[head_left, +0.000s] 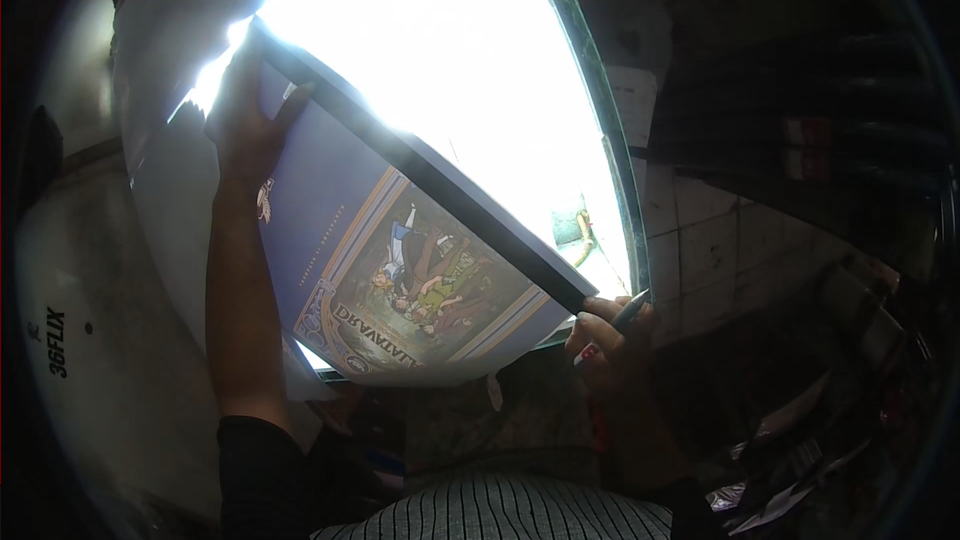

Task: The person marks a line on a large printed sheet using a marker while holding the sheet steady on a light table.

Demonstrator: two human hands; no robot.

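A large blue printed sheet lies tilted over a brightly glowing glass-topped table. It bears a coloured picture of several figures, upside down to me, and a dark band along its far edge. My left hand is closed on the sheet's upper left end, thumb on top and the other fingers mostly hidden. At the band's near right end, my right hand is closed round a slim grey-blue pen. Its fingertips touch the sheet's corner. A small red-and-white bit shows between the fingers.
White sheeting spreads along the left side of the glowing table. A pale surface with dark printing is at far left. On the right are dim floor tiles and dark clutter with shiny scraps. A yellowish strip shows near the table's right rim.
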